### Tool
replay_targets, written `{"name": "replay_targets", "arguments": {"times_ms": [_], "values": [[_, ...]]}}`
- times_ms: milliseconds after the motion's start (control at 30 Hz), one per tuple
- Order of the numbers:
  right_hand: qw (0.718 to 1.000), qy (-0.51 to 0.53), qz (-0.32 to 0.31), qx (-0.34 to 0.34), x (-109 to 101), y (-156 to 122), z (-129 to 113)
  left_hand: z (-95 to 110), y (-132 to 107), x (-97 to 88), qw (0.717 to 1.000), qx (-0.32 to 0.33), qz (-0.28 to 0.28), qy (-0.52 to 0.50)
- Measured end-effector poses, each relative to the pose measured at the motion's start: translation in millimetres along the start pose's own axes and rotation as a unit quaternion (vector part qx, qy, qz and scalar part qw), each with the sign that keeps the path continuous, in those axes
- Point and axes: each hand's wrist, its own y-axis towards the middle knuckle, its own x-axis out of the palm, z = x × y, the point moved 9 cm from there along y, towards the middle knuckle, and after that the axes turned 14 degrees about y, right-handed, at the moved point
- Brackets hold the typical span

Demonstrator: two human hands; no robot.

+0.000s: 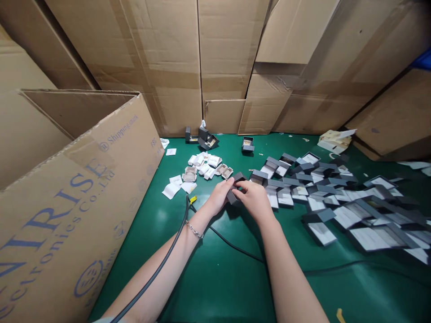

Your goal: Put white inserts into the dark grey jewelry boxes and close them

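Observation:
My left hand point(218, 196) and my right hand point(255, 200) meet over a small dark grey box point(235, 188), gripping it from both sides on the green mat point(215, 278). The fingers hide much of the box, and I cannot tell whether it is open. Just right of my right hand lies a spread of open grey boxes with white inserts point(319, 197). Left of my left hand is a cluster of small white card inserts point(204, 164). A black cable point(175, 242) runs close along my left forearm.
Large cardboard cartons point(84, 197) wall off the left and back of the mat. Several dark boxes point(206, 139) stand near the back edge. White paper slips point(171, 190) and a yellow tag point(193, 199) lie left of my hands. A crumpled cream packet point(335, 141) sits back right.

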Motion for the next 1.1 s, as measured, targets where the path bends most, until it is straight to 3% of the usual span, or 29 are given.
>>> {"name": "replay_targets", "arguments": {"times_ms": [267, 500, 700, 900, 1000, 1100], "values": [[0.996, 0.086, -0.003, 0.029, -1.6, -0.6, 4.0, -4.7, 0.0, -6.3, 0.998, -0.038, 0.027, -0.030], [0.999, 0.012, -0.030, 0.012, 2.5, -1.2, -1.5, 0.4, -3.0, -3.0, 1.000, -0.015, 0.019, -0.009], [0.999, -0.027, -0.013, 0.010, 3.5, -1.8, -3.6, 4.6, -2.5, -5.9, 0.999, 0.019, 0.025, 0.023], [0.995, 0.085, 0.045, 0.000, 1.7, 1.0, 4.0, 6.4, 0.0, -4.7, 0.998, 0.023, 0.029, -0.048], [0.976, 0.182, 0.117, -0.002, -8.1, -1.7, 5.4, 3.9, -1.2, -10.9, 0.990, -0.028, 0.053, -0.127], [0.947, 0.254, 0.194, 0.044, -14.2, -7.6, 13.7, 6.3, -3.3, -17.1, 0.972, -0.068, 0.047, -0.221]]}}
